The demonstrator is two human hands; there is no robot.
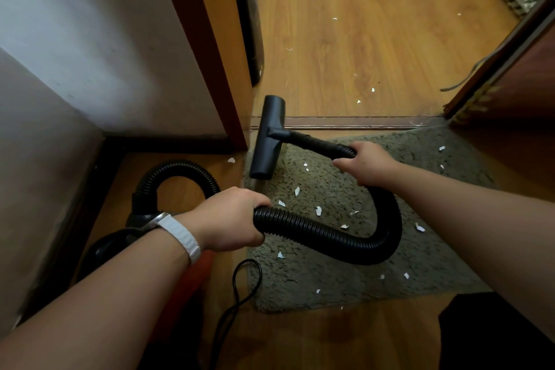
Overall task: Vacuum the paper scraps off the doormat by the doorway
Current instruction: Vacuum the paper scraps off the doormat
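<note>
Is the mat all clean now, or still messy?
Still messy. White scraps lie scattered over the mat; the nozzle sits at its left edge.

Floor [375, 39]: we see wood planks.
Doormat [435, 264]: lies flat on it.
Paper scraps [373, 89]: some beyond the doormat.
Cord [248, 261]: left of the doormat.

A person's left forearm [105, 294] and right forearm [468, 213] are bare to the frame's edge, as are the left grip [231, 219] and right grip [369, 162]. The left wrist wears a watch [177, 233] with a white ribbed strap and a silver-coloured case.
</note>
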